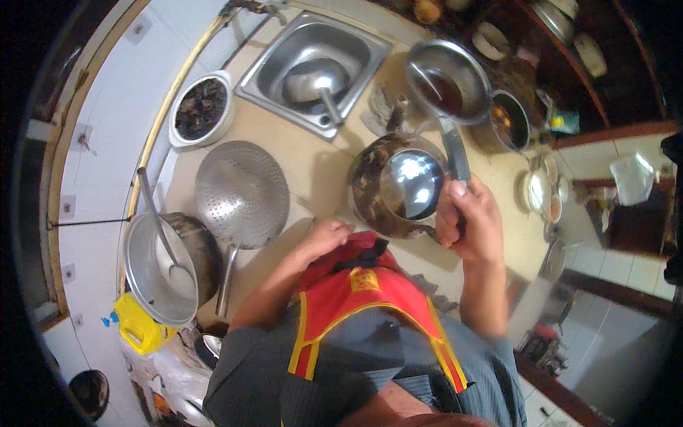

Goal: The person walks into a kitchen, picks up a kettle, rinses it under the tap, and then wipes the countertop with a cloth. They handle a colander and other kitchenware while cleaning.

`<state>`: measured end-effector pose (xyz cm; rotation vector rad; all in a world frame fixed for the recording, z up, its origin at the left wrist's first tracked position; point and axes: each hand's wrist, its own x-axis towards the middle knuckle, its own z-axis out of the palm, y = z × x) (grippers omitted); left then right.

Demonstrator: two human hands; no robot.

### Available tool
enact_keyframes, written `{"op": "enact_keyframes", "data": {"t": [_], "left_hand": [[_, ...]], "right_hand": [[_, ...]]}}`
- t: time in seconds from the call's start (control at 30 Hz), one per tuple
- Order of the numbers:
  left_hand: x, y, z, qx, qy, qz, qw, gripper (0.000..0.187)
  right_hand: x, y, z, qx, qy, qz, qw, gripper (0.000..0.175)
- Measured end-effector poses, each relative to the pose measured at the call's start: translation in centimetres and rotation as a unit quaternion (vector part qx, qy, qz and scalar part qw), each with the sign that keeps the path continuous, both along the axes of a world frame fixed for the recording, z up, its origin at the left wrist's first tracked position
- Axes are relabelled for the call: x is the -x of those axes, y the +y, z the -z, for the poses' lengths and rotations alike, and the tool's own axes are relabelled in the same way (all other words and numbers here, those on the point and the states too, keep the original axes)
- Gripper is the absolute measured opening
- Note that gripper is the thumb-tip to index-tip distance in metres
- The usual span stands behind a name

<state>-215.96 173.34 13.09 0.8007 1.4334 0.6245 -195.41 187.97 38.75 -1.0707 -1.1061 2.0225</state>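
Note:
My right hand [472,219] grips the black handle of a steel saucepan [483,96], which is raised over the counter with dark liquid and what looks like a thin utensil inside. Below it stands a scorched round metal vessel [368,176] with a shiny, mirror-like round top [413,184], close to my right fingers. My left hand [328,237] is at the edge of the red apron [368,288], fingers curled; whether it holds the cloth is unclear. Left of that hand, a perforated steel strainer [243,195] lies with its handle towards me.
A steel sink [261,80] holds an upturned long-handled pan [312,80]. At left are a white tub [227,125] of dark pieces, a large pot [205,256] with a ladle [160,229] and a yellow jug [139,323]. Another pot [520,115] stands behind the saucepan.

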Motion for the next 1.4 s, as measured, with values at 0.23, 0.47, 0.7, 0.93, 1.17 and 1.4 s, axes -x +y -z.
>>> {"op": "enact_keyframes", "data": {"t": [0.23, 0.47, 0.7, 0.93, 1.17, 1.4], "left_hand": [[-2.0, -0.5, 7.4, -0.146, 0.109, 0.010, 0.983, 0.029], [-6.9, 0.2, 4.4, 0.036, 0.016, -0.148, 0.988, 0.034], [-9.9, 2.9, 7.4, 0.042, -0.032, -0.156, 0.986, 0.037], [-16.1, 8.4, 5.8, 0.002, -0.011, -0.084, 0.996, 0.035], [-26.5, 11.6, 0.9, -0.025, 0.049, -0.026, 0.998, 0.035], [-32.5, 14.9, 0.8, -0.043, 0.068, 0.100, 0.992, 0.038]], "right_hand": [[-8.3, -2.8, -0.8, -0.041, -0.045, 0.014, 0.998, 0.037], [-19.4, -7.4, 1.3, -0.039, 0.048, 0.082, 0.995, 0.035], [-29.1, -12.1, 2.3, -0.030, 0.091, 0.204, 0.974, 0.036], [-37.7, -17.5, 5.3, -0.027, 0.083, 0.385, 0.919, 0.032], [-44.8, -21.4, 9.8, 0.017, 0.077, 0.562, 0.824, 0.029], [-51.3, -25.6, 17.4, 0.057, 0.079, 0.699, 0.708, 0.029]]}}
